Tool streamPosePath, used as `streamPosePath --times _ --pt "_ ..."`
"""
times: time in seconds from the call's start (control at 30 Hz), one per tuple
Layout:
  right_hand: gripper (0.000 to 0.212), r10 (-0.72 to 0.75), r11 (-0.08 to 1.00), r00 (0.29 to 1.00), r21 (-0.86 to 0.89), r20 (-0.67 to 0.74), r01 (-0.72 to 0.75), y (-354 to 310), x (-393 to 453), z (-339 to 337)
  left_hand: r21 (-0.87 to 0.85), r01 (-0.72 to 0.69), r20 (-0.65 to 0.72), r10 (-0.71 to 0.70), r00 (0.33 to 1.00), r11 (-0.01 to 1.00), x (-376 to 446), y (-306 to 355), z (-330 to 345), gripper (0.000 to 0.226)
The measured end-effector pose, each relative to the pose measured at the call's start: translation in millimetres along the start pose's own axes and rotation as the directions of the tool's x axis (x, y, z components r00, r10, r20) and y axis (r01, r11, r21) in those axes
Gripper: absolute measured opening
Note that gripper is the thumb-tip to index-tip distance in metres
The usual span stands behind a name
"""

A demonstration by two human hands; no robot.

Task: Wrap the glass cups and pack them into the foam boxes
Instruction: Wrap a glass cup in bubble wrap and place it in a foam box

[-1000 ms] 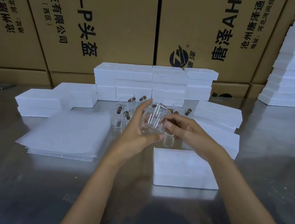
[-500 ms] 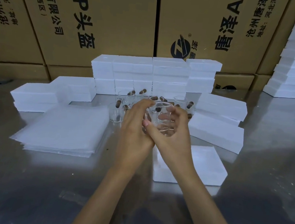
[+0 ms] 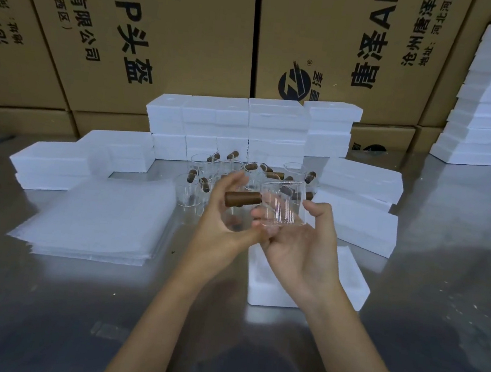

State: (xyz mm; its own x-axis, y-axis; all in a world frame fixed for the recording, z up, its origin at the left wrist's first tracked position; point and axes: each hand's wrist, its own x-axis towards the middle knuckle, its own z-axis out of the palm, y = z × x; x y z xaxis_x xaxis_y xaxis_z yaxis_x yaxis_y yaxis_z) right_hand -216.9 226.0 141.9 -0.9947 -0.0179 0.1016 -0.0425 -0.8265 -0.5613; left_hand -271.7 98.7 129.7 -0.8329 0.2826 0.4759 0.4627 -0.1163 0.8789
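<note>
Currently, both hands hold one glass cup [image 3: 282, 203] above the tabletop [image 3: 41, 300], over the far edge of an open foam box [image 3: 352, 285]. The left hand [image 3: 221, 229] curls around the cup's base side, next to the brown handle [image 3: 242, 199], which points left. The right hand [image 3: 301, 247] supports the cup from below with curled fingers; the thumb stands close to the rim. The cup is bare: no wrap covers it.

Progress, judged from the layout: early stage for this cup. The stack of wrap sheets [image 3: 96, 221] lies to the left, with no sheet drawn out. The open foam box shows no cup in its visible part. A group of unwrapped cups [image 3: 208, 178] stands behind the hands, so several cycles remain. Closed foam boxes [image 3: 244, 127] are stacked at the back; whether they are filled cannot be told.

Remaining steps: wrap the held cup, seat it in the box, close the box, repeat.
</note>
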Motion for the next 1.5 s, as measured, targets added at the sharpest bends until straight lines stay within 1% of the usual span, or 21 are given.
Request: streamPosePath --times 0.13,0.2,0.23,0.27,0.3,0.33,0.37,0.43,0.5,0.57,0.67,0.77,0.83,0.9,1.0,1.03,1.1,1.17,1.23,1.33,1.5 --pt "0.055 0.020 1.000 1.000 0.013 0.015 -0.021 2.0 0.7 -1.9 -0.012 -0.050 0.104 0.051 0.993 0.999 -1.3 4.0 -3.1 0.065" --pt "0.054 -0.056 0.995 0.995 -0.085 -0.084 0.049 5.5 4.4 -0.4 0.003 -0.070 0.074 0.069 0.995 0.998 -0.7 5.5 -4.6 0.063" --pt "0.052 -0.149 0.973 0.978 -0.199 -0.145 0.119 8.0 6.8 -0.4 0.045 -0.084 0.039 0.082 0.996 0.995 -0.3 6.1 -5.6 0.062" --pt "0.051 -0.265 0.908 0.946 -0.379 -0.188 0.179 10.9 7.9 -0.2 0.101 -0.099 0.001 0.100 0.995 0.990 -0.3 6.0 -6.6 0.061" --pt "0.051 -0.382 0.793 0.905 -0.569 -0.186 0.218 14.4 7.2 0.1 0.165 -0.113 -0.035 0.121 0.992 0.980 -0.6 5.4 -7.2 0.060" --pt "0.052 -0.468 0.673 0.872 -0.698 -0.145 0.245 18.3 5.7 -0.3 0.234 -0.119 -0.066 0.138 0.988 0.965 -1.3 4.7 -6.8 0.059" --pt "0.053 -0.513 0.601 0.852 -0.753 -0.106 0.268 21.4 4.9 -1.5 0.303 -0.119 -0.098 0.155 0.983 0.946 -2.4 4.6 -5.9 0.059" --pt "0.049 -0.508 0.619 0.855 -0.732 -0.099 0.283 23.7 5.0 -3.8 0.420 -0.138 -0.144 0.216 0.966 0.897 -5.4 5.0 -1.8 0.057" --pt "0.038 -0.418 0.758 0.890 -0.610 -0.183 0.231 20.0 6.7 -0.4 0.496 -0.178 -0.118 0.270 0.956 0.850 -7.3 5.9 1.9 0.063" --pt "0.028 -0.253 0.912 0.932 -0.386 -0.261 0.140 15.9 9.1 2.5 0.487 -0.164 -0.100 0.242 0.965 0.858 -7.5 5.8 2.3 0.073" --pt "0.041 -0.092 0.980 0.981 -0.192 -0.168 0.059 10.7 6.7 0.8 0.420 -0.122 -0.075 0.169 0.983 0.899 -6.0 4.0 -1.1 0.071" --pt "0.043 -0.076 0.981 0.995 -0.184 -0.069 0.062 12.3 4.9 -2.0 0.363 -0.128 -0.036 0.152 0.988 0.923 -5.7 4.4 -2.9 0.064" --pt "0.038 -0.164 0.949 0.980 -0.289 -0.110 0.126 10.4 8.8 -3.9 0.378 -0.120 -0.068 0.157 0.985 0.918 -5.4 4.2 -3.4 0.063" --pt "0.033 -0.316 0.849 0.929 -0.494 -0.192 0.187 4.2 13.1 -5.4 0.428 -0.100 -0.118 0.165 0.979 0.898 -4.8 3.4 -4.9 0.065" --pt "0.047 -0.452 0.711 0.870 -0.668 -0.196 0.219 -2.4 11.9 -11.0 0.569 -0.159 -0.069 0.240 0.968 0.807 -4.9 0.8 -7.7 0.070" --pt "0.045 -0.466 0.697 0.866 -0.678 -0.182 0.233 -3.3 10.6 -13.8 0.615 -0.197 -0.020 0.265 0.964 0.763 -5.5 -0.6 -8.0 0.071" --pt "0.027 -0.477 0.705 0.859 -0.665 -0.186 0.248 -4.5 8.2 -18.2 0.649 -0.246 0.059 0.275 0.960 0.720 -6.3 -3.5 -7.6 0.074" --pt "0.014 -0.470 0.732 0.859 -0.633 -0.202 0.252 -6.5 7.7 -21.0 0.600 -0.197 0.073 0.191 0.979 0.776 -7.5 -3.5 -6.3 0.084" --pt "0.011 -0.470 0.749 0.861 -0.603 -0.193 0.274 -9.3 7.7 -22.1 0.510 -0.139 0.075 0.117 0.990 0.849 -8.3 -4.7 -5.4 0.092" --pt "0.013 -0.456 0.775 0.876 -0.554 -0.157 0.304 -12.1 7.7 -20.9 0.451 -0.072 0.031 0.064 0.997 0.890 -8.0 -6.0 -4.4 0.080" --pt "0.011 -0.384 0.772 0.921 -0.570 -0.069 0.280 -11.5 7.5 -21.0 0.421 -0.057 -0.048 0.084 0.995 0.905 -3.0 -8.2 -8.1 0.065"
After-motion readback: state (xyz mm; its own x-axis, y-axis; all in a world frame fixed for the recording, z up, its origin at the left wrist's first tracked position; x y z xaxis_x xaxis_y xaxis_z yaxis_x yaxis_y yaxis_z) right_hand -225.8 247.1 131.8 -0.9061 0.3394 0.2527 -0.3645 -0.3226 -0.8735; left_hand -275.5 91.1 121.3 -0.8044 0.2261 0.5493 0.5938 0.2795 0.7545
